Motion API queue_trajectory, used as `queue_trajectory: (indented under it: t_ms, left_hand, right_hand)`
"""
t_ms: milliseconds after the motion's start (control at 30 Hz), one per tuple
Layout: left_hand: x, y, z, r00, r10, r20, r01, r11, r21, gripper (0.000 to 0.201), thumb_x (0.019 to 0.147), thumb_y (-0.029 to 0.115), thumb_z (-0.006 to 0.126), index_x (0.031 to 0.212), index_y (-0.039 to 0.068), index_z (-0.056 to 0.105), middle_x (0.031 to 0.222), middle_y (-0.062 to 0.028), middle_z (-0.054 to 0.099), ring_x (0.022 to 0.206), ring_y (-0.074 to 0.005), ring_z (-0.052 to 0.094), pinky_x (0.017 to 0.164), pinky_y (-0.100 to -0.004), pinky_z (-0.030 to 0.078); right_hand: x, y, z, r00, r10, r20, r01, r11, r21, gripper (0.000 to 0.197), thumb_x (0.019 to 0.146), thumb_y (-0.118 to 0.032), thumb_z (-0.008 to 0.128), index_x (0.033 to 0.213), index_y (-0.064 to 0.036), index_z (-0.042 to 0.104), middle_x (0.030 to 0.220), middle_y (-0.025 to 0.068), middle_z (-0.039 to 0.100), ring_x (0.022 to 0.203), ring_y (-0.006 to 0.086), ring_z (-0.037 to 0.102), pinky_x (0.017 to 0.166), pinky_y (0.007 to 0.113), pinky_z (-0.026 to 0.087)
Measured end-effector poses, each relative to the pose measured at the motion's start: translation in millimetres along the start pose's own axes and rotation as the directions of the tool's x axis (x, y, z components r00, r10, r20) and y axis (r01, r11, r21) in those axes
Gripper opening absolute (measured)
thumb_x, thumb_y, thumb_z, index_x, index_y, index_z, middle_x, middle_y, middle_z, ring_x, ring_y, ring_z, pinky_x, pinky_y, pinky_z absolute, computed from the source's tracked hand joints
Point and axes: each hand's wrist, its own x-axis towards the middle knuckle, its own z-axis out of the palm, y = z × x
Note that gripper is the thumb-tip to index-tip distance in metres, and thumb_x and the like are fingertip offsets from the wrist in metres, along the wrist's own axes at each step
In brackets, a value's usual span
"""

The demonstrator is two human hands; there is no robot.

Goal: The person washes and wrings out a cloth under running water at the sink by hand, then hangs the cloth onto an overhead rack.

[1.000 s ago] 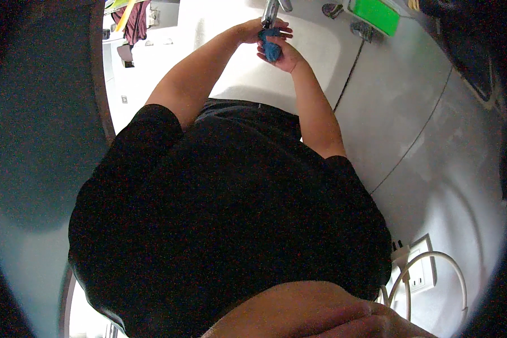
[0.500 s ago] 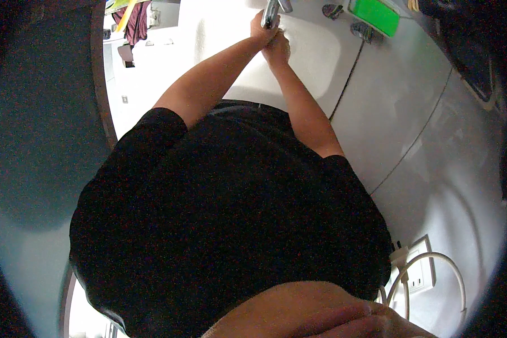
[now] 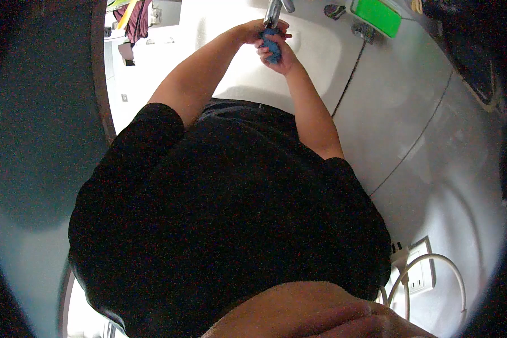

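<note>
Crumpled blue cloth-like wad [image 3: 275, 54] gripped in right hand [image 3: 286, 61], long axis toward body
Left hand [image 3: 254, 30] beside its far end, fingers extended; hold unclear

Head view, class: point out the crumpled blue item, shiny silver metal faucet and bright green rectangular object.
Crumpled blue item [image 3: 274, 52]: head view, lower exposed part.
Shiny silver metal faucet [image 3: 272, 13]: head view, middle of spout.
Bright green rectangular object [image 3: 376, 17]: head view, middle of green surface.
</note>
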Motion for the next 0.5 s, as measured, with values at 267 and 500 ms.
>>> queue_trajectory:
  t_ms: [267, 500]
  left_hand:
    - [17.3, -15.7, -19.2, 0.902, 0.416, -0.119, -0.208, 0.657, 0.724, 0.022, 0.084, 0.023, 0.065, 0.101, 0.009, 0.068, 0.072, -0.0032, 0.063, 0.064, -0.0177, 0.061, 0.062, -0.0356, 0.05]
    - [27.7, -35.3, -5.9, 0.529, 0.719, -0.451, 0.148, 0.445, 0.883, 0.023, 0.076, 0.031, 0.073, 0.091, 0.014, 0.071, 0.083, -0.009, 0.07, 0.078, -0.0259, 0.069, 0.075, -0.0376, 0.054]
  right_hand:
    - [42.5, 3.4, -6.9, 0.825, -0.415, -0.383, -0.157, 0.483, -0.861, 0.026, 0.08, -0.029, 0.069, 0.078, -0.0074, 0.056, 0.063, 0.0017, 0.057, 0.055, 0.013, 0.055, 0.045, 0.027, 0.039]
    - [37.5, 26.2, 17.3, 0.391, -0.916, -0.086, -0.633, -0.199, -0.749, 0.044, 0.083, -0.03, 0.068, 0.11, 0.0014, 0.055, 0.088, 0.0135, 0.07, 0.084, 0.03, 0.069, 0.073, 0.038, 0.057]
